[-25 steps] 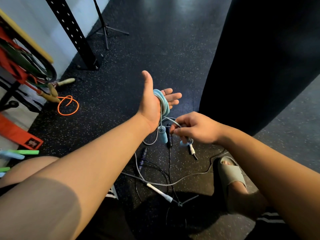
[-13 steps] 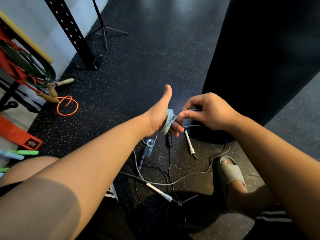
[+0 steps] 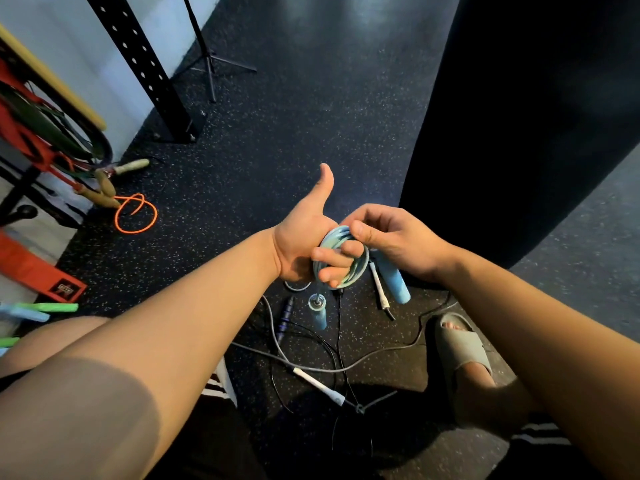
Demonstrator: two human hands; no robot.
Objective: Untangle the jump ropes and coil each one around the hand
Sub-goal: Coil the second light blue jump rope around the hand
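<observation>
The first danger I see is on my left hand (image 3: 302, 237): its thumb stands up and its fingers are curled through the blue coil (image 3: 358, 268). If they relax, I think the turns can slide off the fingertips and open again. Below the coil and a little to the left, a purple handle (image 3: 285, 317) lies on the floor (image 3: 311, 116) among grey cords, apart from the blue rope. Straight below the coil, one blue handle (image 3: 318, 313) hangs on a short piece of rope. Its long axis is almost vertical, rope end up and free end toward the floor, so a swing could pull one turn loose. The coil itself is an oval ring standing around my fingers, longer from top to bottom. Just right of the coil, a thin white handle (image 3: 380, 291) hangs and slants down to the right. It seems to belong to another rope, which could be dragged into the wrap. The second blue handle (image 3: 394, 284) points the same way, down and away from the coil. My right hand (image 3: 398, 239) pinches the upper edge of the coil, touching the left hand. I cannot tell if it also holds this handle.
</observation>
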